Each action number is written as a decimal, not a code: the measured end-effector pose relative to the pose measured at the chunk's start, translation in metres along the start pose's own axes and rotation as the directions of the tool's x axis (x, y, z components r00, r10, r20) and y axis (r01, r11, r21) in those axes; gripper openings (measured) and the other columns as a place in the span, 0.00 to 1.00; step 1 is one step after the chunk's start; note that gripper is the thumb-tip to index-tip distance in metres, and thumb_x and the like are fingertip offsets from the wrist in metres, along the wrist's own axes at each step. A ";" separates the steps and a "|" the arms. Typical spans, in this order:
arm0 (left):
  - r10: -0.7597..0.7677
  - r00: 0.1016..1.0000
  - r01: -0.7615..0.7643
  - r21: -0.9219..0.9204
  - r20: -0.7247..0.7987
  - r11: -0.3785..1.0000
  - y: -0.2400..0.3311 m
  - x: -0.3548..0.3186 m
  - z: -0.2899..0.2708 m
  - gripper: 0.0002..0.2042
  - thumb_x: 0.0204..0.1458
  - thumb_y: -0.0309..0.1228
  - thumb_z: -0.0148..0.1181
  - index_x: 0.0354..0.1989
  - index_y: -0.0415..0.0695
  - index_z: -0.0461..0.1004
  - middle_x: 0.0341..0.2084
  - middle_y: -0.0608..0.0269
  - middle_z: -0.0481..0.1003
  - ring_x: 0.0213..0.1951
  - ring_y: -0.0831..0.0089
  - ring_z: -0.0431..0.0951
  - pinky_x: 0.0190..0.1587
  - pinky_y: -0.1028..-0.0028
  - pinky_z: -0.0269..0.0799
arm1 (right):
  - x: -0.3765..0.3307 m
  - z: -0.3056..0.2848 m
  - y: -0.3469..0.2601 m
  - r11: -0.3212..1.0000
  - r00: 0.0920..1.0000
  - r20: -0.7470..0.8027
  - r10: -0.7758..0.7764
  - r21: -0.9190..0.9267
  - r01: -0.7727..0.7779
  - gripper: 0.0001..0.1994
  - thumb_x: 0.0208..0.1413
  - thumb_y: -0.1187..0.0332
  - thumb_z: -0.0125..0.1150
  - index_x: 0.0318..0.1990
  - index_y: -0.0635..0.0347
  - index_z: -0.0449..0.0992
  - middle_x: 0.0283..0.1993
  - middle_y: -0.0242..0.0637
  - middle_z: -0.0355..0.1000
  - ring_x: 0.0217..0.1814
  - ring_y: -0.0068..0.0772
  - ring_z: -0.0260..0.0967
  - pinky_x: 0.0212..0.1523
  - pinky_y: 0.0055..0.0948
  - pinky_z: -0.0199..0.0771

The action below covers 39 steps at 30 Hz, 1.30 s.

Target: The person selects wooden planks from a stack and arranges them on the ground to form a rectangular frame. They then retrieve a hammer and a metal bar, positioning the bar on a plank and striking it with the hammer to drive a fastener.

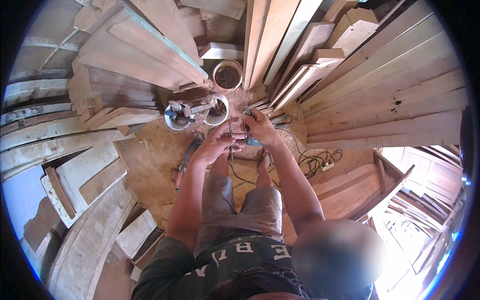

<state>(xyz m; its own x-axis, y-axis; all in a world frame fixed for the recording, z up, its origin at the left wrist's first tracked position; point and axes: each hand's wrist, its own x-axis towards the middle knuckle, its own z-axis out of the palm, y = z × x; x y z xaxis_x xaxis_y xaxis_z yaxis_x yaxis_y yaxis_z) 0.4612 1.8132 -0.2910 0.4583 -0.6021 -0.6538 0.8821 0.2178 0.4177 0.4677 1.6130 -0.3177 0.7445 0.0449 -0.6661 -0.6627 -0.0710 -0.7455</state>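
Observation:
Both hands are close together in front of my legs, above the dusty floor. My left hand (220, 141) pinches a thin dark rod (230, 141) between thumb and fingers, its other fingers partly stretched out. Right beside it, my right hand (260, 129) is closed round another slim dark piece (246, 112), whose end shows above the fingers. Both pieces are too small to name more exactly. Beneath the hands, a blue tool (253, 142) lies on the ground, partly hidden by them.
Beyond my hands stand a white bucket (219, 121) and a second white bucket (177, 125) holding tools, with a round rimmed container (227, 75) behind. Planks (385, 102) lean at right, boards (145, 47) at left. A black cable (312, 167) coils near a reddish tool (178, 177) across the floor.

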 end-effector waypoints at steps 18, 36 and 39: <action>0.084 0.885 0.097 0.360 -0.457 0.928 0.037 0.073 -0.018 0.40 0.60 0.31 0.62 0.76 0.45 0.42 0.58 0.36 0.69 0.53 0.54 0.78 0.49 0.59 0.81 | -0.037 -0.038 -0.009 0.986 0.867 -0.496 0.050 0.164 0.037 0.12 0.66 0.61 0.56 0.34 0.60 0.74 0.24 0.24 0.66 0.26 0.17 0.57 0.25 0.25 0.59; -0.256 0.967 0.246 -0.237 -0.012 0.940 -0.172 -0.017 0.078 0.15 0.62 0.42 0.60 0.48 0.44 0.76 0.49 0.57 0.78 0.54 0.65 0.76 0.58 0.66 0.72 | -0.213 0.003 0.095 0.935 0.973 -0.220 -0.073 -0.353 -0.009 0.17 0.59 0.69 0.52 0.53 0.69 0.69 0.47 0.67 0.73 0.54 0.68 0.70 0.54 0.57 0.70; -0.268 0.963 0.266 -0.269 0.029 0.926 -0.205 -0.030 0.094 0.12 0.64 0.40 0.58 0.44 0.44 0.75 0.46 0.56 0.80 0.54 0.62 0.78 0.58 0.62 0.73 | -0.265 -0.024 0.073 0.958 0.990 -0.092 0.108 -0.257 -0.129 0.17 0.59 0.69 0.52 0.53 0.70 0.69 0.52 0.68 0.71 0.56 0.68 0.69 0.55 0.56 0.69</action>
<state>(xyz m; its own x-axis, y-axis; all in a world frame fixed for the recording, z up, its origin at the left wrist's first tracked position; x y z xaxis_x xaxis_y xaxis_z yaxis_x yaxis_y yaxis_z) 0.2561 1.7146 -0.2981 0.2018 -0.6607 -0.7231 0.9677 0.2483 0.0432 0.2240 1.5717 -0.1948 0.6728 -0.0553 -0.7378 -0.7096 -0.3303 -0.6224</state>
